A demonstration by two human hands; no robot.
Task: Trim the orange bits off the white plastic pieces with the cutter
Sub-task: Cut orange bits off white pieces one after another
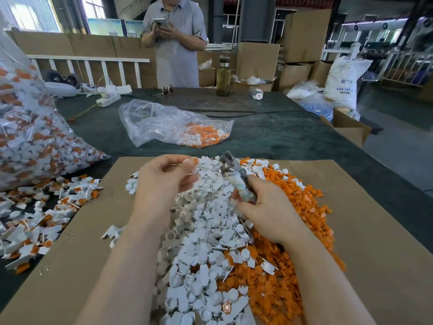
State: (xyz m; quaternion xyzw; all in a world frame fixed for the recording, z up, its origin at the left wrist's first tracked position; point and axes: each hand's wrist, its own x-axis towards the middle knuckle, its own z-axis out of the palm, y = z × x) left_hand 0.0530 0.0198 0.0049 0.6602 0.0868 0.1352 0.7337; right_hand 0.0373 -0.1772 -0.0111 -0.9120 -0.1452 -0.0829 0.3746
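Observation:
My right hand [264,207] grips the cutter [236,177] by its taped handles, and its metal jaws point up and left over the heap. My left hand [164,179] pinches a small plastic piece [191,161], white with an orange tip, just left of the jaws. Below both hands a heap of trimmed white pieces [206,242] lies on a cardboard sheet [375,242]. A heap of orange bits [293,266] spreads to its right.
Untrimmed white-and-orange pieces [39,219] lie loose at the left, beside a big full plastic bag [30,137]. A smaller bag [173,125] lies mid-table. A person [174,41] stands beyond the table's far edge. A glass bottle [223,76] and a power strip [109,99] sit there.

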